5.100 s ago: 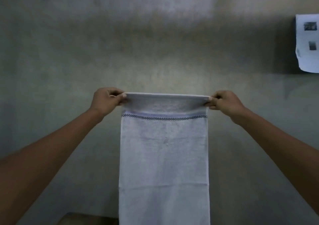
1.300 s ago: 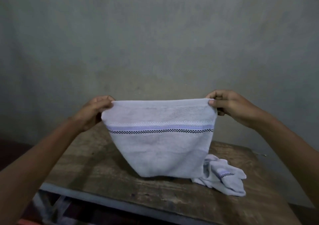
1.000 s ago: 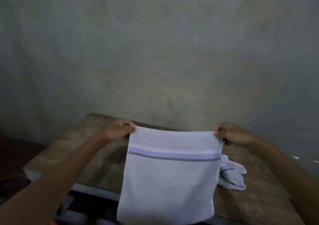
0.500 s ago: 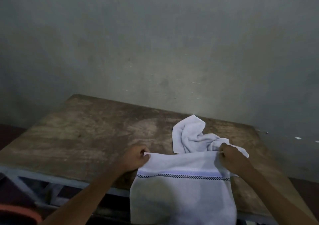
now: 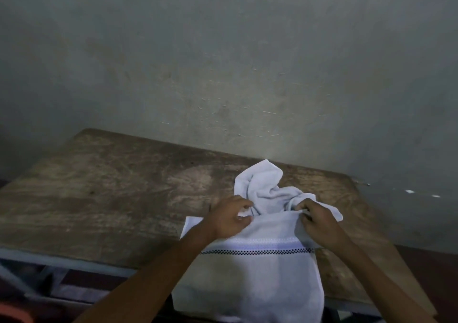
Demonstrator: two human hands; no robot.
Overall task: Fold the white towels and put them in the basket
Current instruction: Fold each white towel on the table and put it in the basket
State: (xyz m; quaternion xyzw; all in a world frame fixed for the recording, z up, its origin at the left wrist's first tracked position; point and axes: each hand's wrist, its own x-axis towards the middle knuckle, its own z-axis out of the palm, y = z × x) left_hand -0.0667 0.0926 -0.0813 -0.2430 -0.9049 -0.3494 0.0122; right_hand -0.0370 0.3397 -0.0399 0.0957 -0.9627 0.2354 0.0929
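fingers (image 5: 241,202) pinch folded towel (image 5: 260,268), crumpled towel (image 5: 262,186) just behind.

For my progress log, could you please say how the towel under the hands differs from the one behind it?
The near towel lies flat; the far towel is bunched up. The near towel overhangs the table edge; the far towel sits wholly on it. Both are white.
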